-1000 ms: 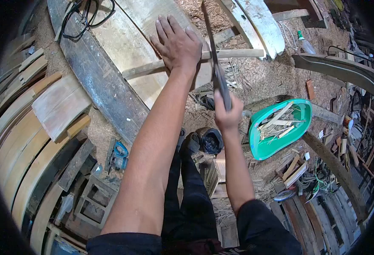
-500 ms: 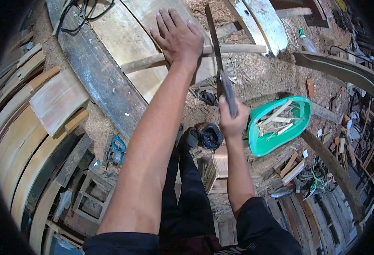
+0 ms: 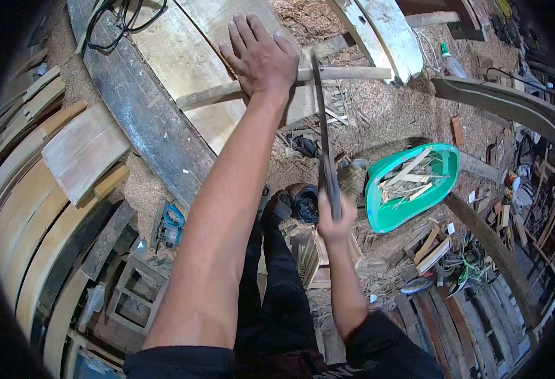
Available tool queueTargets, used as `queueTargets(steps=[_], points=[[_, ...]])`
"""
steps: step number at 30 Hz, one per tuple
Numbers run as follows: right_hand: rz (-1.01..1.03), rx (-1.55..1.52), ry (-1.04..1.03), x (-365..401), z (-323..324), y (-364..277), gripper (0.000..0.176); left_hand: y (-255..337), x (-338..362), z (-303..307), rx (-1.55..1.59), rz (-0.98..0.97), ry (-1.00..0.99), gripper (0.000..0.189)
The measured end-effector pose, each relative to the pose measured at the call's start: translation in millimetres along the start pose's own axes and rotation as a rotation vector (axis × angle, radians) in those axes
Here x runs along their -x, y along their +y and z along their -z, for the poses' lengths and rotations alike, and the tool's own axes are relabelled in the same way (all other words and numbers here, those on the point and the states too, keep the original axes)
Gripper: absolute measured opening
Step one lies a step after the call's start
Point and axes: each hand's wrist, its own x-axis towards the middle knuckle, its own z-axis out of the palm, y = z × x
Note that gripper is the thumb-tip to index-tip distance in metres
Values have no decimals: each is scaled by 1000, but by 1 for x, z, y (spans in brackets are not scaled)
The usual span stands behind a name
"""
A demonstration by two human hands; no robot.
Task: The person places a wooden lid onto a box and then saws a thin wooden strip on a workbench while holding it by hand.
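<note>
My left hand (image 3: 263, 60) lies flat with spread fingers across a thin wooden strip (image 3: 350, 73), pressing it onto pale wide planks (image 3: 179, 57). The strip's right part sticks out past the plank edge. In my right hand (image 3: 337, 220) is the handle of a handsaw (image 3: 324, 132), its long dark blade pointing away from me. Near its tip, the blade crosses the strip just right of my left hand.
A green tub (image 3: 378, 218) with wood offcuts stands at the right. Black cable (image 3: 126, 26) lies on a dark board (image 3: 142, 95) at upper left. A blue power tool (image 3: 173, 224) is on the floor at lower left, beside stacked curved boards (image 3: 34, 215). Sawdust covers the ground.
My right hand has pulled the saw back toward me, so the blade tip is now close to the strip. My left hand stays on the strip.
</note>
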Motion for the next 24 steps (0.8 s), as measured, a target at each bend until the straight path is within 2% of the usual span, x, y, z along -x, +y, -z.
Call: queueTargets(steps=[2, 3, 5, 7, 10, 12, 14, 16, 19, 21, 22, 23, 24], points=[[-1, -1, -1, 21, 8, 11, 12, 0, 0, -1, -18, 4, 7, 63], [-98, -46, -37, 24, 14, 2, 14, -1, 5, 0, -18, 5, -6, 63], [-72, -32, -58, -21, -6, 11, 20, 1, 0, 3, -11, 6, -1, 63], [-125, -121, -43, -82, -33, -5, 25, 4, -5, 4, 10, 4, 7, 62], [-185, -71, -44, -69, -26, -14, 23, 0, 0, 1, 15, -4, 15, 62], [64, 55, -39, -8, -1, 0, 18, 1, 0, 3, 3, 2, 4, 62], [-250, -91, 33, 42, 13, -5, 10, 1, -2, 0, -5, 5, 20, 62], [-196, -98, 0, 15, 8, -2, 14, 1, 0, 1, 9, 7, 6, 62], [-137, -38, -75, -68, -24, 7, 25, -1, 1, -2, 22, -12, 44, 62], [-248, -185, -55, -96, -36, -17, 32, 0, 5, 3, 50, -3, 27, 63], [-120, -70, -60, -85, -30, -11, 31, 1, 4, 3, 56, -4, 22, 63], [-178, -99, -64, -59, -20, -18, 28, 2, 1, 3, 62, -3, 20, 63], [-36, -20, -50, -25, -8, 0, 20, 1, 0, 2, 59, 1, 16, 63]])
